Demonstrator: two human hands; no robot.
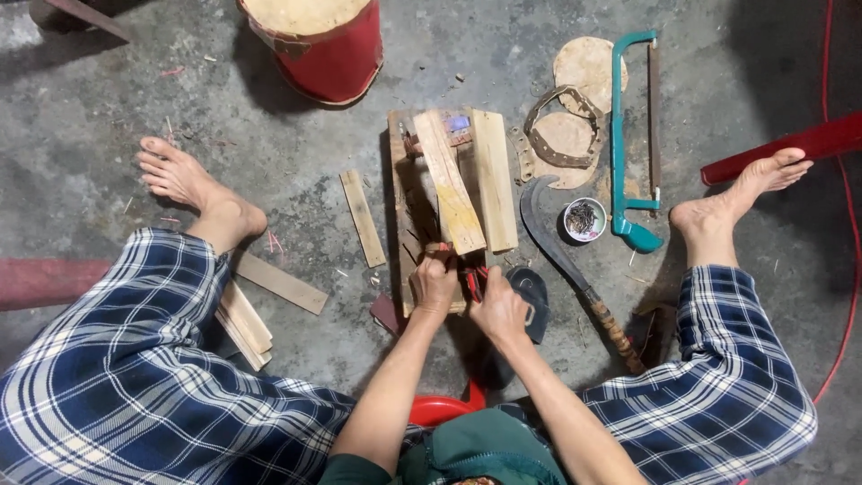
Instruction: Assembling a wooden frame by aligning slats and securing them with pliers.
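My left hand is closed around the near end of a yellowish wooden slat, which lies slanted on a wooden block. A second pale slat lies beside the first one on the block. My right hand sits just right of the left, gripping a red-handled tool whose head is hidden between the hands. Both hands are close together at the block's near edge. I sit with legs spread, in blue plaid trousers.
A curved blade with a wrapped handle, a small bowl of nails and a teal bow saw lie to the right. A leather ring, a red drum, loose slats and my bare feet surround the block.
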